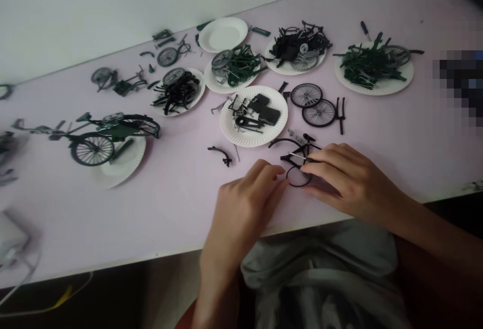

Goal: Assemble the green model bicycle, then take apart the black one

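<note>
My left hand is closed, its fingertips pinched at the left edge of a thin black hoop near the table's front edge. My right hand grips a small screwdriver with a slim metal shaft and dark handle; its lower fingers are by the hoop's right side. Just behind the hoop lies a black model bicycle frame, partly covered by my right fingers. A curved black mudguard and a thin rod lie left of the frame.
Behind my hands are a paper plate of small black parts, two spoked wheels and a black fork. More plates hold black and green parts. A green model bicycle stands at left, over another plate.
</note>
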`<state>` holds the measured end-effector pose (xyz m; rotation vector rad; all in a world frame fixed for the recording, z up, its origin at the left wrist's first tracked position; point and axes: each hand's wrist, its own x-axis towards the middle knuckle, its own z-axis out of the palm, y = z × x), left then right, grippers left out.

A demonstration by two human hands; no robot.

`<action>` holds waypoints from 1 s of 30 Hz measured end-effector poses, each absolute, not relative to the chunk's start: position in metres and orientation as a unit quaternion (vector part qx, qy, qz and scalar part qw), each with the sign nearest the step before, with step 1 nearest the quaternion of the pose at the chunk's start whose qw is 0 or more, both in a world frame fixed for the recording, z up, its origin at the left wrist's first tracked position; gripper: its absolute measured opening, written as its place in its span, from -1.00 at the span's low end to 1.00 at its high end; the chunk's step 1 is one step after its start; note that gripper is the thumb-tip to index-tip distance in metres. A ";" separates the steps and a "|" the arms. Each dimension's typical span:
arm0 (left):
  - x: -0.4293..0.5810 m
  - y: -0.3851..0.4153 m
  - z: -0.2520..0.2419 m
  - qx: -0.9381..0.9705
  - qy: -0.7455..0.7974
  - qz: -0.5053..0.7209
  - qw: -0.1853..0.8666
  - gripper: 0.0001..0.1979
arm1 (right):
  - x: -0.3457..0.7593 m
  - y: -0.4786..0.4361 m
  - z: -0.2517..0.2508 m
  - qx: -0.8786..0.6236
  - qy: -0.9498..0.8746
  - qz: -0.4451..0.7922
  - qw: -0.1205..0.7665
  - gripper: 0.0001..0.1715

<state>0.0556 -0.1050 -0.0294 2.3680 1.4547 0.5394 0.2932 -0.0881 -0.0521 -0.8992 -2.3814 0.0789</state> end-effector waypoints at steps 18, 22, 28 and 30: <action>0.009 0.027 -0.027 0.933 0.330 0.101 -0.106 -0.79 | 0.291 -0.086 -0.051 -0.347 -0.884 0.011 0.313 -0.78; 0.009 0.019 -0.028 0.915 0.338 0.198 -0.097 -0.86 | 0.290 -0.084 -0.048 -0.354 -0.881 0.017 0.313 -0.78; 0.031 -0.011 -0.027 0.768 0.376 0.453 0.251 -0.66 | 0.292 -0.085 -0.047 -0.373 -0.863 0.050 0.338 -0.68; 0.042 -0.023 -0.027 0.722 0.371 0.458 0.363 -0.75 | 0.293 -0.086 -0.046 -0.384 -0.855 0.041 0.347 -0.61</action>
